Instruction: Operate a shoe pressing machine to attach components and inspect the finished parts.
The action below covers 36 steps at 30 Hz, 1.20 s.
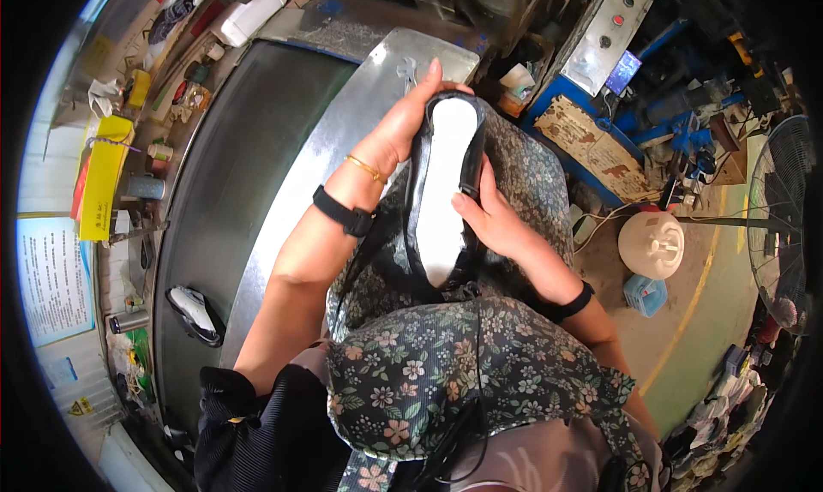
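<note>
Between my two hands, above my lap, is a black shoe upper (445,183) with its white underside turned up toward me. My left hand (410,119) is wrapped round its far end, the fingers partly hidden behind it. My right hand (491,218) grips the right side, thumb on the edge of the white surface and the other fingers mostly out of sight. A small spanner (406,70) lies on the metal tabletop (300,162), just beyond my left hand. Below the shoe, a floral apron (411,372) covers my lap.
A dark conveyor belt (231,141) runs along my left, with another black-and-white shoe (195,315) on it. Cluttered shelves with a yellow box (106,179) stand beyond. To the right are a control panel (604,33), a cream jug (651,244), a blue basket (645,295) and a fan (780,226).
</note>
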### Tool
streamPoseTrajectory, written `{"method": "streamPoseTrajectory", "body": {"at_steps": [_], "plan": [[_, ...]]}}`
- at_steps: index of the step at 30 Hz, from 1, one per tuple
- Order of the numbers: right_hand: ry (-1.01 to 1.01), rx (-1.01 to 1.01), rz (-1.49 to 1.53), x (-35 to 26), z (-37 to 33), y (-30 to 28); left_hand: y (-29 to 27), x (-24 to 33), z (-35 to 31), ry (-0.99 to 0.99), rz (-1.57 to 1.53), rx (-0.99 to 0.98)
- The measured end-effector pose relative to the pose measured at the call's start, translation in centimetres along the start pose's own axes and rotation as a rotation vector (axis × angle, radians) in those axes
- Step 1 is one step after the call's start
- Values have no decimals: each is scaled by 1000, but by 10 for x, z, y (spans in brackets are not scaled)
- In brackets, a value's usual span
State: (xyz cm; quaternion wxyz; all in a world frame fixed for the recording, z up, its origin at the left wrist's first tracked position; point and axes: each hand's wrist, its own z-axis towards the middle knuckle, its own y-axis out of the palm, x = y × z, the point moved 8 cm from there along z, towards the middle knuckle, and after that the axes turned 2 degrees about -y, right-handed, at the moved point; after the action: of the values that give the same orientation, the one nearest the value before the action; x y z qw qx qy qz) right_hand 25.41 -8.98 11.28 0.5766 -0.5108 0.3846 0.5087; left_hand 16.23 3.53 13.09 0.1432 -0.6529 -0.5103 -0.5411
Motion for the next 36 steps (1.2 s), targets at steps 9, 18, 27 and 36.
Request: {"method": "streamPoseTrajectory", "body": {"at_steps": [9, 18, 27, 36], "plan": [[120, -48, 702, 24, 89, -25, 11, -2, -6, 231, 471, 43], [69, 80, 196, -12, 98, -36, 1, -5, -11, 257, 262, -99], [179, 61, 464, -2, 85, -37, 1, -6, -7, 119, 283, -197], [47, 87, 269, -8, 69, -24, -1, -4, -12, 150, 124, -131]]}}
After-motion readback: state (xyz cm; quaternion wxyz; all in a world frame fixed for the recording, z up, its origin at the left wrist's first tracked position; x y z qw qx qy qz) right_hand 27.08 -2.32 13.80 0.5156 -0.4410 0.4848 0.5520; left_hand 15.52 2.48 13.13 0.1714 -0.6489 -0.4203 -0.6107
